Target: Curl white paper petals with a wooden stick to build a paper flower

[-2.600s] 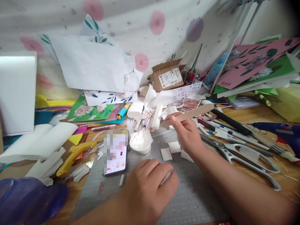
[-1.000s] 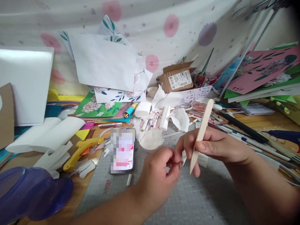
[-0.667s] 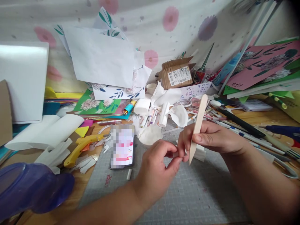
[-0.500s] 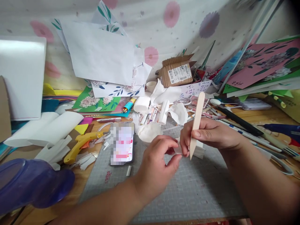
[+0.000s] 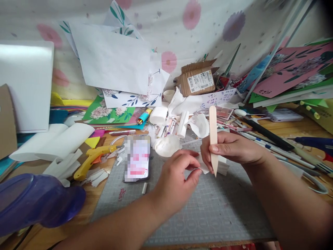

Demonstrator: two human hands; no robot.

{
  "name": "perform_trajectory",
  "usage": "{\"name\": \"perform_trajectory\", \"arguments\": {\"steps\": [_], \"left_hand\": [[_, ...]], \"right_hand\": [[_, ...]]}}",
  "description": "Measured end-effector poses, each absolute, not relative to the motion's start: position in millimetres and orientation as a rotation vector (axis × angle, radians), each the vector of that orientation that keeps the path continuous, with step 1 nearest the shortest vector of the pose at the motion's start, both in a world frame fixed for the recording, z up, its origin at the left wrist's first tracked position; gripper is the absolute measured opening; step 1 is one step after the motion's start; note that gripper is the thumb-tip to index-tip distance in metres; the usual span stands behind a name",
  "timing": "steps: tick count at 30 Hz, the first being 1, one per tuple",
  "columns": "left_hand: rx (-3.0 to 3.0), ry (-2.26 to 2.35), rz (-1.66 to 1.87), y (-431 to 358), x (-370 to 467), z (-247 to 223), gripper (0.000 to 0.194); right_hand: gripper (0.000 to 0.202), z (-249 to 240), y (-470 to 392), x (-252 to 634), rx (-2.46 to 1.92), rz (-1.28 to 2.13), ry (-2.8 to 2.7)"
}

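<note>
My right hand (image 5: 231,147) grips a flat wooden craft stick (image 5: 213,135), rounded at the top and pointed at the lower end. It stands almost upright over the grey cutting mat (image 5: 208,215). Between the hands is a small piece of white paper (image 5: 203,166), partly hidden by my fingers. My left hand (image 5: 179,177) pinches the left edge of that paper between thumb and forefinger. Behind the right hand a small white paper stack (image 5: 223,166) rests on the mat. A shallow white bowl (image 5: 168,146) stands just beyond my left hand.
A phone (image 5: 137,159) lies on the mat's left side, near a short white stick (image 5: 144,188). Farther left are a yellow glue gun (image 5: 91,161) and a purple plastic object (image 5: 39,199). Pens and brushes crowd the right; a cardboard box (image 5: 197,81) stands behind.
The wooden stick has swung from leaning right to nearly upright, its tip shifting slightly right. More of the white paper shows between my hands. The view has shifted a little.
</note>
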State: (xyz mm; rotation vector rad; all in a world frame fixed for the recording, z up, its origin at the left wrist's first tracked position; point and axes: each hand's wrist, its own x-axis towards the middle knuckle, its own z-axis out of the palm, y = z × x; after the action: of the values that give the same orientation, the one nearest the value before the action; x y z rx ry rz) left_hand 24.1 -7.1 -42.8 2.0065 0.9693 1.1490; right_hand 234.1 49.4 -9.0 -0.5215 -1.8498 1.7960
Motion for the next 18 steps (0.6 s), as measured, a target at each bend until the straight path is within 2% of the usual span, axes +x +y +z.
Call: {"name": "perform_trajectory", "arguments": {"steps": [9,18], "left_hand": [[2.079,0.967,1.252,-8.6,26.9,-38.9,0.018],[2.138,0.951,1.231,-9.0,24.9,-41.1,0.018]], "right_hand": [[0.039,-9.5,51.7,233.4,-0.388,1.828,-1.913],[0.042,-8.0,52.7,236.7,-0.505,1.779,-1.938]]}}
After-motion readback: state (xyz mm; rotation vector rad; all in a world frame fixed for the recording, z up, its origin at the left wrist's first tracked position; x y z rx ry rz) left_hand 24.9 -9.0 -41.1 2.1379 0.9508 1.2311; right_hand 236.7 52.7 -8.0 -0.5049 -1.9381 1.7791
